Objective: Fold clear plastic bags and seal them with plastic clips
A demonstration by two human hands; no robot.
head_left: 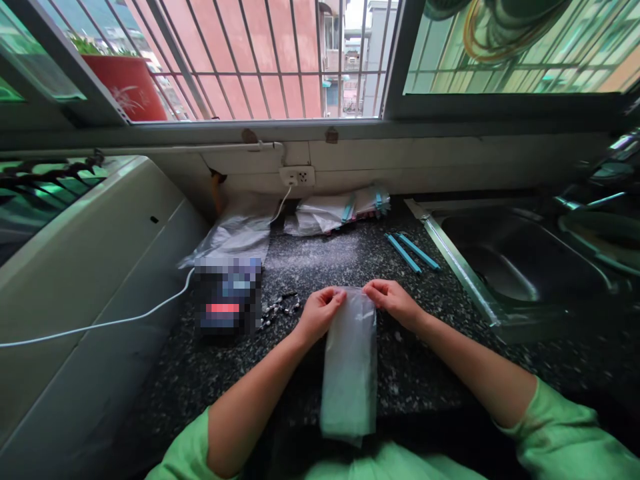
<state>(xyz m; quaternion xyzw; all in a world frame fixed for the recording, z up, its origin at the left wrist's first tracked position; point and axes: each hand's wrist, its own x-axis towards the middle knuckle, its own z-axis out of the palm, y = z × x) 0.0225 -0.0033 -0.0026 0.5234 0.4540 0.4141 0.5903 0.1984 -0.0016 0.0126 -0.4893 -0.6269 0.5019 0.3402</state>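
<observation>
A clear plastic bag point(350, 373), long and narrow, hangs down from between my hands over the counter's front edge. My left hand point(321, 310) pinches its upper left corner between thumb and fingers. At the upper right corner, my right hand point(393, 300) is closed on the same bag. Two light-blue plastic strips point(411, 252) lie side by side on the counter beyond my right hand. Behind them is a pile of clear bags point(325, 212), some with blue strips along an edge.
Left of my hands lie a blurred-out dark object point(227, 297) and a beaded chain point(283, 308). More plastic sheeting point(235, 230) lies behind, near a socket point(297, 176) with a white cable point(150, 312). A metal sink point(500, 260) is set in at right; a barred window point(265, 60) is ahead.
</observation>
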